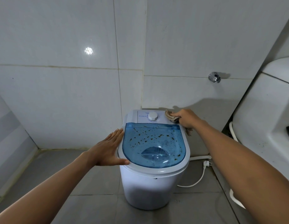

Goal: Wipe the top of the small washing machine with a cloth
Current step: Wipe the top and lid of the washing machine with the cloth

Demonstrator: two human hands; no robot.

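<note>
A small white washing machine (150, 188) stands on the grey floor in a tiled corner. Its clear blue lid (154, 144) is speckled with dark spots and droplets. Behind the lid sits a white control panel with a round dial (153, 116). My right hand (188, 118) grips a crumpled beige cloth (170, 117) and presses it on the panel's right rear corner. My left hand (108, 149) lies flat with fingers apart against the lid's left rim, thumb on the white edge.
Tiled walls close in behind and on the left. A white appliance (266, 113) stands close on the right. A white power cord with its plug (206, 164) lies on the floor right of the machine. A chrome tap fitting (214, 77) juts from the back wall.
</note>
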